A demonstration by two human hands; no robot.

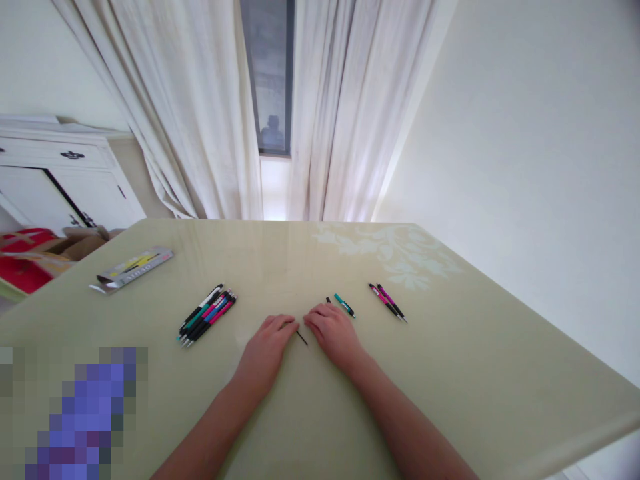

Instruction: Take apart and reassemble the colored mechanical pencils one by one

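Note:
My left hand (270, 340) rests on the table with its fingers pinched at one end of a thin black stick (302, 338), which looks like a pen refill. Close by on the right, my right hand (333, 327) has its fingers curled together; whatever they hold, if anything, is hidden. Just beyond the right knuckles lie a small black piece (328, 300) and a teal pen part (341, 301) with a dark end. Farther right, a pink pen (383, 299) and a purple pen (389, 297) lie side by side.
Several pens (210, 313) lie bunched left of my hands. An opened pen box (137, 268) sits at the table's (280, 267) far left. Behind are curtains (200, 120), a window and a white cabinet (95, 173). A wall (525, 167) stands on the right. A blurred purple patch covers the lower left.

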